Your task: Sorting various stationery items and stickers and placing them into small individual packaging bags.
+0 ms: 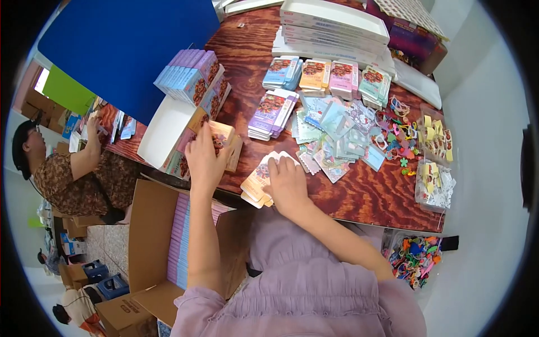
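Orange box (pixel 224 133) is left of center in the frame. Going left to right, we log: a co-worker (pixel 84 180) at far left; an open cardboard box (pixel 149 236), lower left; a white tray (pixel 160 135) with lilac-and-blue boxes (pixel 188 76) at its upper end; the left hand (pixel 203 160), fingers bent at the orange box, whether gripping it we can't tell; at center, the right hand (pixel 289 185) grasping fanned orange cartons (pixel 255 182); a purple carton stack (pixel 273 106); piled cards (pixel 337 126); colored trinkets (pixel 396 137), right side of the desk (pixel 365 199).
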`<state>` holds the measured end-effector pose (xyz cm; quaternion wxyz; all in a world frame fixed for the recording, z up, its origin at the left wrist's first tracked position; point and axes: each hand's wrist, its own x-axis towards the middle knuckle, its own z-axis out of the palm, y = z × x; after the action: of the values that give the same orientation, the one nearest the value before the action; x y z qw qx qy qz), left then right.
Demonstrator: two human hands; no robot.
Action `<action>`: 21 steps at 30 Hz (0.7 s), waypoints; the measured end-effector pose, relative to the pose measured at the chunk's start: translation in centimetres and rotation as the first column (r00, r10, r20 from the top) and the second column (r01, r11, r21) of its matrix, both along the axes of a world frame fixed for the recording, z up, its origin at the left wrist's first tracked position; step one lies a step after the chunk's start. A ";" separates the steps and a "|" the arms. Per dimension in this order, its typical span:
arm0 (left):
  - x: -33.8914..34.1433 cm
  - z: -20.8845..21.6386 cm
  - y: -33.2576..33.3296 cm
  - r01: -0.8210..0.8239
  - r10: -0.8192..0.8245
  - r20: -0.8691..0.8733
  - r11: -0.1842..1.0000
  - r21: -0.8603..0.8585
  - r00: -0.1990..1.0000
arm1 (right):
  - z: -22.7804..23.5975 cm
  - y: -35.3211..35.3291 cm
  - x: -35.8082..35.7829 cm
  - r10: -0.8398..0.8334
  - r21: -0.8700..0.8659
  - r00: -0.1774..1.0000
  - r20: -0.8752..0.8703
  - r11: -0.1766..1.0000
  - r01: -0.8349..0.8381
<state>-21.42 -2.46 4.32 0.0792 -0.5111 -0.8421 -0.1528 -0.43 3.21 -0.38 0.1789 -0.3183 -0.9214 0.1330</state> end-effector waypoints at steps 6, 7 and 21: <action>4.0 1.7 -0.9 0.041 -0.019 -0.107 0.978 0.205 0.994 | -1.2 1.5 -0.9 -0.061 0.061 0.998 -0.020 0.996 0.062; 5.5 2.2 -1.5 0.083 -0.110 0.088 0.960 0.266 0.990 | -1.0 1.9 -0.7 -0.049 0.081 0.993 -0.104 0.995 0.057; 14.3 -2.7 -2.4 0.597 -0.071 0.934 0.751 0.282 -0.351 | 9.1 -0.3 11.3 0.095 -0.381 0.920 -0.380 0.890 -0.249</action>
<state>-7.13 -4.83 1.61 -0.7341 -0.4339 -0.3865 -0.3513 10.88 2.94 8.73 0.2543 -0.2362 -0.8486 0.3992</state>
